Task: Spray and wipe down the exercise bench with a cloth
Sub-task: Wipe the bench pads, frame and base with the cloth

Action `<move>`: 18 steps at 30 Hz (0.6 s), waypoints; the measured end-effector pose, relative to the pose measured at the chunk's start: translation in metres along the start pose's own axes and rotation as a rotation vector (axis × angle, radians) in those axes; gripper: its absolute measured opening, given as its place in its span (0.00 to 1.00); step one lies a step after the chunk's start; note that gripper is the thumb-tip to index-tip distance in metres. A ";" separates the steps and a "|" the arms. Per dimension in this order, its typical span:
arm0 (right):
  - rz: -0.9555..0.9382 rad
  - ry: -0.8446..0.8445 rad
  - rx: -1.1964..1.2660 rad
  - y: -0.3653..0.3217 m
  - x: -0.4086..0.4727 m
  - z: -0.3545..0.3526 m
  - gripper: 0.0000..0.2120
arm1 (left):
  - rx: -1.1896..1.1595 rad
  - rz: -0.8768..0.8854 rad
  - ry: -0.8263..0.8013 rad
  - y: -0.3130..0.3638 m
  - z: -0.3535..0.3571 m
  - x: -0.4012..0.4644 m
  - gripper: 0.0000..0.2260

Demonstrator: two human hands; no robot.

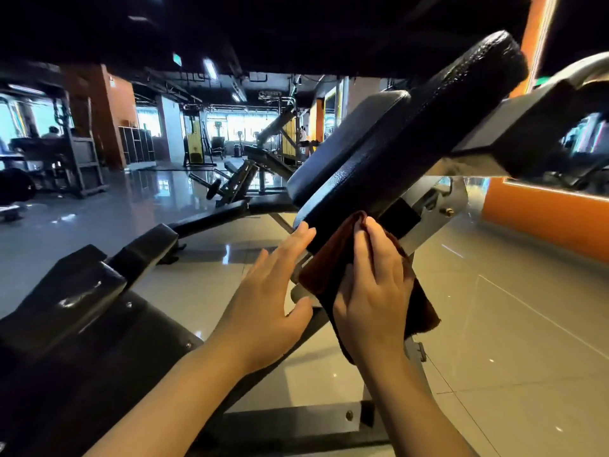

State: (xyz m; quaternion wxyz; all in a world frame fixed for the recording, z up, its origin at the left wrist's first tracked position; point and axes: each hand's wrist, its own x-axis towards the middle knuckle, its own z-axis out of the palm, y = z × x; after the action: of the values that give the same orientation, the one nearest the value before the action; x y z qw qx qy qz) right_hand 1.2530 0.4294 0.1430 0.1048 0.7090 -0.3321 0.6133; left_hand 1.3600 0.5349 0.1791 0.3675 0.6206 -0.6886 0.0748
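A black padded bench pad (379, 153) slants up to the right, seen from low down beside its frame. A brown cloth (329, 258) lies against the pad's lower end. My right hand (372, 285) presses the cloth onto the pad with fingers laid flat. My left hand (273, 291) is just left of it, fingers straight, fingertips touching the pad's lower edge and thumb near the metal bracket. No spray bottle is in view.
The bench's black frame and footplates (82, 308) fill the lower left. A silver support bracket (435, 206) runs under the pad. Glossy tiled floor (494, 324) spreads right toward an orange wall (543, 219). Other gym machines (237, 179) stand behind.
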 end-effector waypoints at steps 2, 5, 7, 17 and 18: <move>-0.004 -0.015 0.017 -0.001 -0.011 0.003 0.27 | -0.120 0.007 0.077 -0.012 0.010 -0.008 0.28; -0.010 -0.080 0.049 -0.006 -0.028 0.004 0.28 | -0.292 -0.111 0.169 -0.034 0.027 -0.020 0.22; -0.022 -0.112 0.061 -0.011 -0.038 0.003 0.27 | -0.433 -0.181 0.148 -0.047 0.036 -0.026 0.21; -0.069 -0.279 -0.103 -0.035 -0.077 -0.002 0.28 | -0.393 -0.185 0.092 -0.072 0.061 -0.051 0.25; -0.101 -0.276 -0.146 -0.038 -0.076 -0.003 0.25 | -0.382 -0.192 0.117 -0.073 0.061 -0.054 0.21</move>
State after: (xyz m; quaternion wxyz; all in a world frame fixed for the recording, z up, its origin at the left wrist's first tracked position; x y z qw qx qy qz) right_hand 1.2715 0.4853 0.0819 0.1403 0.7927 -0.3511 0.4782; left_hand 1.3992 0.5277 0.0767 0.5230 0.5971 -0.6056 -0.0565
